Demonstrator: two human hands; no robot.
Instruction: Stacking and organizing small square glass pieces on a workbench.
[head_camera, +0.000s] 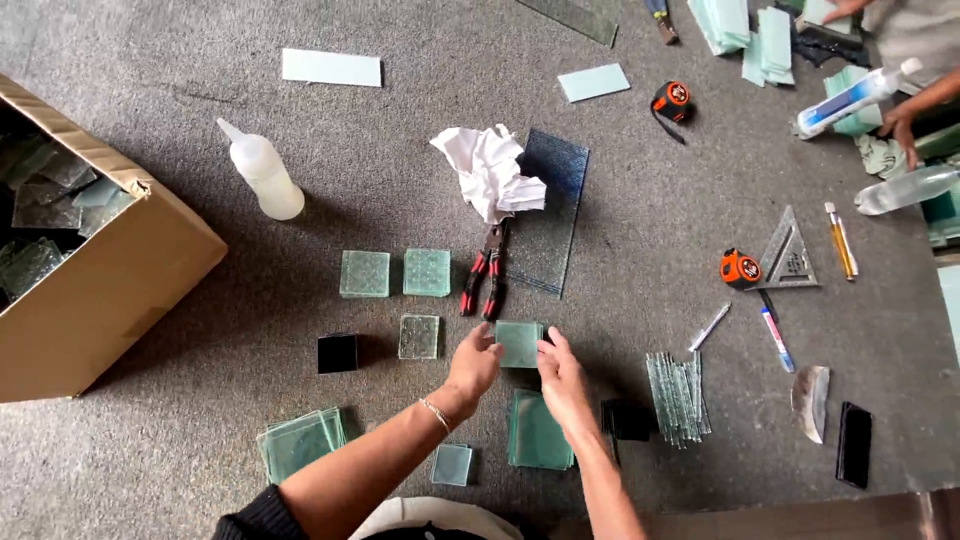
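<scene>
Both my hands hold one small square glass tile (519, 342) low over the grey carpet. My left hand (474, 362) pinches its left edge and my right hand (561, 375) its right edge. Left of it lie a textured clear tile (419, 336) and a black tile (337, 353). Two greenish tiles (364, 273) (427, 271) form a row above them. Red-handled pliers (482, 281) lie just above the held tile. A stack of glass squares (539, 435) sits under my right forearm.
A cardboard box (110, 290) of glass scraps stands at left. A squeeze bottle (262, 172), crumpled paper (490, 170) and a dark glass sheet (550, 215) lie beyond. Glass strips (678, 395), tape measures (740, 268), markers and a triangle square lie right. Another person's hand (903, 125) is at top right.
</scene>
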